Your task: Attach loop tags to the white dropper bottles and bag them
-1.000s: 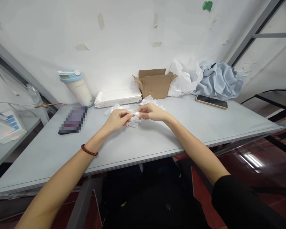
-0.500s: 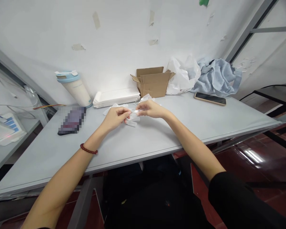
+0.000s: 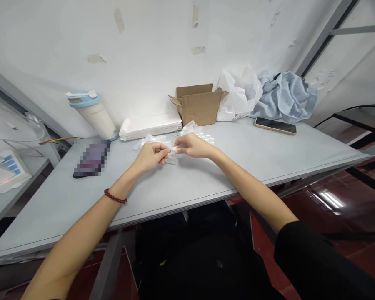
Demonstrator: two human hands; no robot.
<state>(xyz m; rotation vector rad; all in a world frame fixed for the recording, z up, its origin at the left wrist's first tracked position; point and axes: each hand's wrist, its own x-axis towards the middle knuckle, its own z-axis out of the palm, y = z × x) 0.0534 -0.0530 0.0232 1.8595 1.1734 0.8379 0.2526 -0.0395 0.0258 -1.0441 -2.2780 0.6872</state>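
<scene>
My left hand [image 3: 151, 156] is closed in a pinch, thumb against fingertips; whatever lies between them is too small to make out. Close beside it, my right hand [image 3: 192, 146] pinches a small white piece [image 3: 174, 148], perhaps a cap. The fingertips of both hands nearly meet over the table. Below and between them lie several clear plastic tubes [image 3: 172, 161], partly hidden by the fingers. More clear tubes [image 3: 208, 139] lie behind my right hand, and other clear pieces [image 3: 143, 141] lie behind my left.
Along the wall stand a tumbler [image 3: 95, 116], a stack of white trays or boxes [image 3: 150, 127], an open cardboard box [image 3: 201, 109], a white plastic bag [image 3: 237, 98] and a blue cloth [image 3: 284, 98]. A phone [image 3: 275, 126] lies right; a dark pouch-like item, partly pixelated [image 3: 93, 158], lies left.
The view has shifted slightly. My right hand has come a little lower and left with the white piece, and more tubes show behind it. Both hands keep their pinch.
</scene>
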